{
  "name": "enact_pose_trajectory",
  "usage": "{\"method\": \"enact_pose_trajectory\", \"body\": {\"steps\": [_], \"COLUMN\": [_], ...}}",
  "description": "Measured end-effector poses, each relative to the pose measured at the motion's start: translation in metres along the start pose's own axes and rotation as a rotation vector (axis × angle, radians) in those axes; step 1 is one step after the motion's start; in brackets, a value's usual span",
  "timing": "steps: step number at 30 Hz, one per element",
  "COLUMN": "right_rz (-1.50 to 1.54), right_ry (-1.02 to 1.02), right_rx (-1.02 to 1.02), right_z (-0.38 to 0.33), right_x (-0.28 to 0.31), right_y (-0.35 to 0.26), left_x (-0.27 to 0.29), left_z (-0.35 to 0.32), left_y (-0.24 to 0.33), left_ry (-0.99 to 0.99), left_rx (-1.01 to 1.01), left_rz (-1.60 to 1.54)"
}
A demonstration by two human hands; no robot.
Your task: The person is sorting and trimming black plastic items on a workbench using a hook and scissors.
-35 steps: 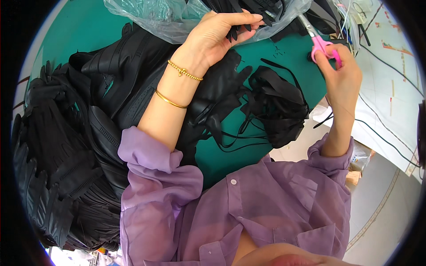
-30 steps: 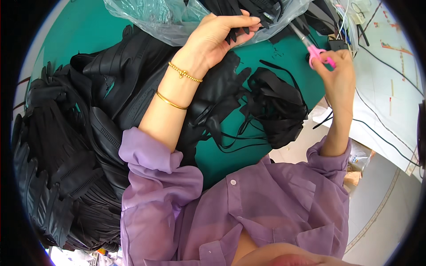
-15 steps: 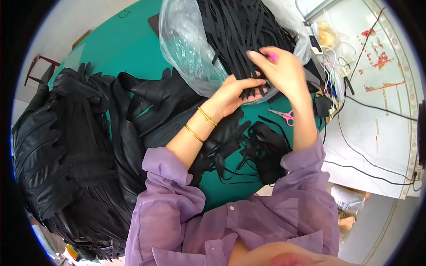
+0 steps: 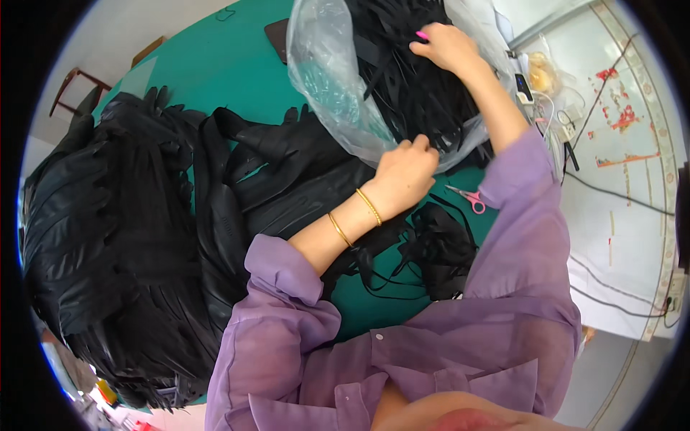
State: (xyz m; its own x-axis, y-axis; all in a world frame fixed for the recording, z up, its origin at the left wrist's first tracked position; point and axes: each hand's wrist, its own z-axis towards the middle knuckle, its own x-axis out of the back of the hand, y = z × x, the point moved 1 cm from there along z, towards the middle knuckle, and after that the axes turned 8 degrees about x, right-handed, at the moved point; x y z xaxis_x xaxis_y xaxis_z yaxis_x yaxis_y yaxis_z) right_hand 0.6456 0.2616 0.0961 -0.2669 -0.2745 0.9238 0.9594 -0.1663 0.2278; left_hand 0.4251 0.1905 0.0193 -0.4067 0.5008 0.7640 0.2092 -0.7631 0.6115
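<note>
Flat black straps (image 4: 402,82) fill a clear plastic bag (image 4: 327,79) at the far middle of the table. My right hand (image 4: 449,49) reaches over the far part of the bag, thumb and fingers closed on some of the straps; a bright pink spot shows at a fingertip. At the bag's near edge, my left hand (image 4: 404,176) has its knuckles up and its fingers curled; what they hold, if anything, is hidden under the hand. Pink-handled scissors (image 4: 468,197) lie just right of it. A small black bundle with thin cords (image 4: 438,248) rests nearer to me.
A large heap of black strip-edged pieces (image 4: 122,237) covers the left side of the green table (image 4: 237,43). More black material (image 4: 287,172) spreads toward the middle. Cables and a charger (image 4: 523,87) run along the white surface at the right.
My right hand has moved away from the left, up over the bag. My left hand has turned knuckles up; the strap ends that lay across it no longer show there.
</note>
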Motion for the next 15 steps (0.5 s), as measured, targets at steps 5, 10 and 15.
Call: {"method": "enact_pose_trajectory", "body": {"steps": [5,10,15], "right_rz": [0.692,0.762,0.968], "right_ry": [0.190,0.215,0.351], "right_rx": [-0.114,-0.181,-0.195], "right_z": [-0.069,-0.142,-0.181], "right_x": [0.098,0.152,0.176], "right_y": [-0.012,-0.028,-0.075], "left_x": [0.010,0.076,0.228], "left_z": [-0.016,-0.036,-0.157], "left_y": [0.023,0.076,0.128], "left_ry": [0.081,0.512,1.050], "left_rx": [-0.033,-0.113,-0.371], "left_rz": [0.105,-0.300,-0.605]}}
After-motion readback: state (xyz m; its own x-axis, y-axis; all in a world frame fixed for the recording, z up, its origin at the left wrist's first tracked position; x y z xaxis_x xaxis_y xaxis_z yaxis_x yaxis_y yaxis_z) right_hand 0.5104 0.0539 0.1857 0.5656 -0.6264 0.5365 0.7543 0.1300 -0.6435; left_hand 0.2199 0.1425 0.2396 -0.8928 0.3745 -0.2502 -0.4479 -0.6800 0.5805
